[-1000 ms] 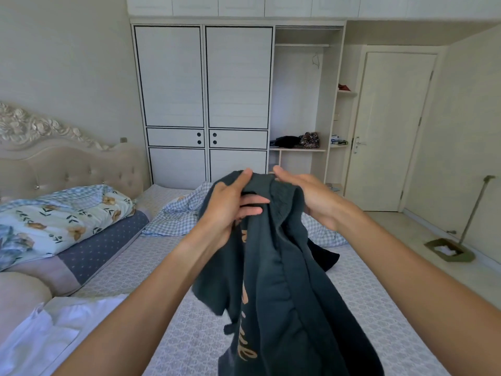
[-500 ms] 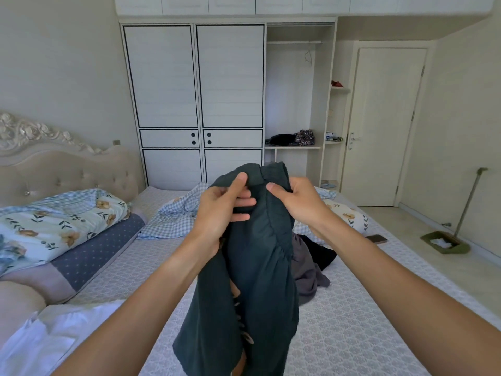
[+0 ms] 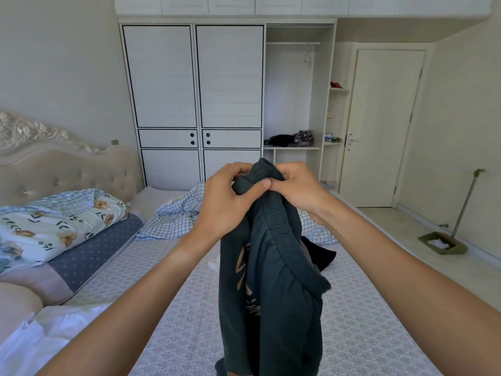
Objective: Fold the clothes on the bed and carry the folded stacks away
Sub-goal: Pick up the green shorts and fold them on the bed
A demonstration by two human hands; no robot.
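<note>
A dark green garment [image 3: 273, 280] with tan lettering hangs bunched in front of me above the bed [image 3: 189, 321]. My left hand [image 3: 227, 202] grips its top edge, thumb pressed across the cloth. My right hand [image 3: 301, 188] grips the same top edge beside it, and the two hands touch. Behind the garment a black piece of clothing [image 3: 321, 253] lies on the bed, partly hidden. A white cloth [image 3: 40, 340] lies at the bed's near left.
A checked blanket [image 3: 173, 218] is crumpled at the far end of the bed. A floral quilt [image 3: 54, 221] rests by the headboard. The wardrobe [image 3: 227, 99] has an open section holding dark clothes [image 3: 290, 138]. At the right are a closed door [image 3: 385, 126] and a dustpan [image 3: 442, 244].
My hands have come together at the garment's top edge and now bunch it tightly. The view has shifted left slightly, and the garment hangs narrower.
</note>
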